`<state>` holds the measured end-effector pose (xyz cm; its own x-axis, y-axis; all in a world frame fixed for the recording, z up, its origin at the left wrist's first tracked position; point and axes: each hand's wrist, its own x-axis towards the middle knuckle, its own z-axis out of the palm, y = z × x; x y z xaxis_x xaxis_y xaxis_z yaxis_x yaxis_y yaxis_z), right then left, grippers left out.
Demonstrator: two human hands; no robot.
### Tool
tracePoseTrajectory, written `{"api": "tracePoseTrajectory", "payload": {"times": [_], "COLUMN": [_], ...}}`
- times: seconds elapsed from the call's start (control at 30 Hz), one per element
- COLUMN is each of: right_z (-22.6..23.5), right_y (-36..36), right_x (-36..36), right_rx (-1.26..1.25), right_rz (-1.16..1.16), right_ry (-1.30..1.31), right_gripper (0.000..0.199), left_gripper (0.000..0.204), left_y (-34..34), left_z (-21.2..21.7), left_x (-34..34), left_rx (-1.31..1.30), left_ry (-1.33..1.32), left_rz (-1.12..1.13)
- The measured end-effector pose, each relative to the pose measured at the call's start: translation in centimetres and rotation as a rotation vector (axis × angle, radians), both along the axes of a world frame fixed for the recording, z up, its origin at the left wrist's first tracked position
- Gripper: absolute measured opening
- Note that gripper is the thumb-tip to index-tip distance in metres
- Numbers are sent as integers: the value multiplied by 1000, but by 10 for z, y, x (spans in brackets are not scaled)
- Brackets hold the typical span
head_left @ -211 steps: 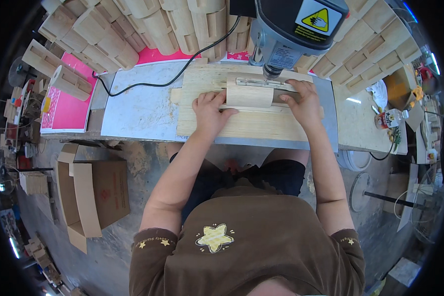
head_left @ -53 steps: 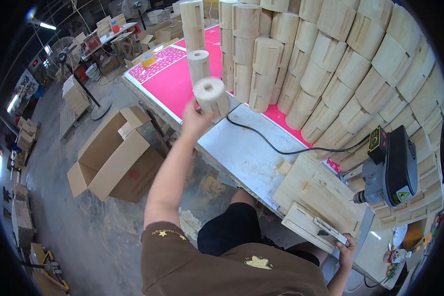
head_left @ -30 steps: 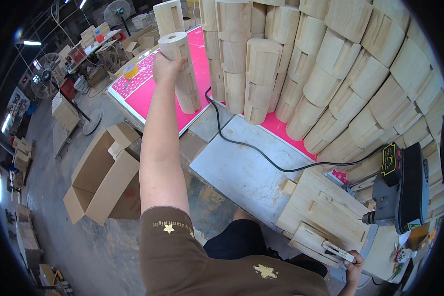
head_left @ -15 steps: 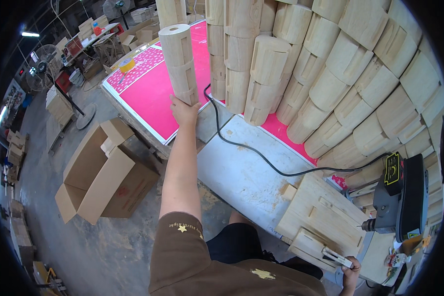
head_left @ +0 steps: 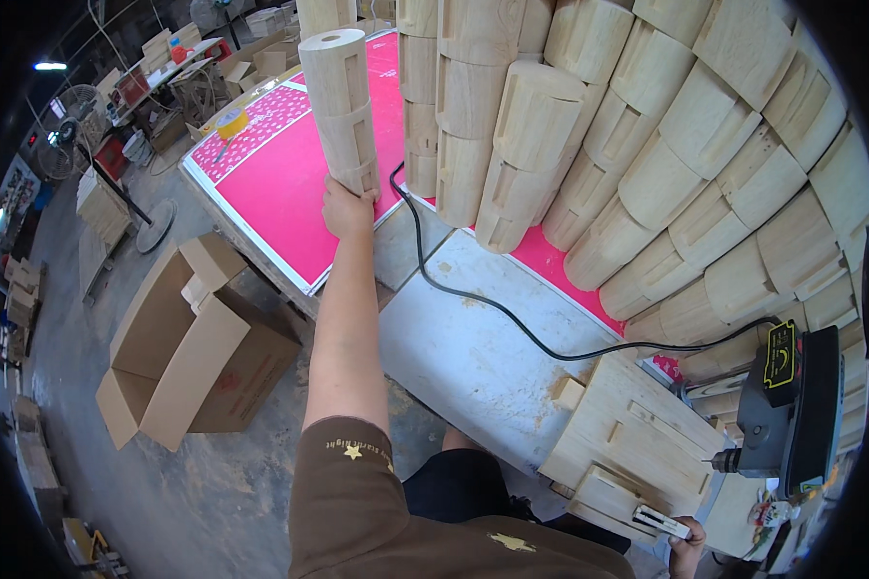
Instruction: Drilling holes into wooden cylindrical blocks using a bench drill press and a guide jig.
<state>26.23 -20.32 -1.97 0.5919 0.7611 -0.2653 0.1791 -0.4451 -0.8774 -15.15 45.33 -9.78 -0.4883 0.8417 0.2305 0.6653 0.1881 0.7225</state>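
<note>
My left hand [head_left: 348, 207], arm stretched out, is wrapped round the lowest block of a stack of pale wooden cylinders [head_left: 338, 106]. The stack stands upright on a pink-topped table [head_left: 270, 203]; a round hole shows in its top and recesses run down its side. At the lower right my right hand [head_left: 686, 542] is closed on the light-coloured lever of a metal clamp [head_left: 660, 522]. This clamp sits beside a wooden block [head_left: 612, 497] on a wooden board jig [head_left: 637, 429]. Next to the jig, a drill press [head_left: 782, 415] has its chuck above the board.
Tall stacks of wooden cylinders [head_left: 637, 164] line the back and right. A black cable [head_left: 492, 304] crosses the white worktop [head_left: 454, 352] to the drill. An open cardboard box [head_left: 193, 347] stands on the floor at left. Yellow tape [head_left: 232, 123] lies on the pink table.
The whole view has shifted a little, with the box and table now further left. Both hands keep their holds, and the stack stays upright.
</note>
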Motion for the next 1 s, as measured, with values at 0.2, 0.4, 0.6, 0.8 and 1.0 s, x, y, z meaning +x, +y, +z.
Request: {"api": "tracePoseTrajectory", "payload": {"times": [0.2, 0.4, 0.6, 0.8, 1.0], "right_z": [6, 12, -9, -10, -14], "right_y": [4, 8, 9, 10, 11], "right_x": [-8, -12, -12, -10, -11], "right_rx": [-81, -46, 246, 186, 256], "right_rz": [-71, -28, -170, -166, -150], "right_ry": [43, 59, 88, 67, 46], "right_gripper": [35, 40, 35, 30, 26], "left_gripper": [81, 80, 87, 95, 86], "left_y": [15, 30, 40, 21, -7], "left_z": [6, 11, -3, -1, 106], "left_x": [9, 14, 5, -7, 20], "left_rx": [-29, -42, 36, 173, 431], "left_ry": [18, 14, -9, -116, -181], "left_rz": [57, 110, 85, -97, -133]}}
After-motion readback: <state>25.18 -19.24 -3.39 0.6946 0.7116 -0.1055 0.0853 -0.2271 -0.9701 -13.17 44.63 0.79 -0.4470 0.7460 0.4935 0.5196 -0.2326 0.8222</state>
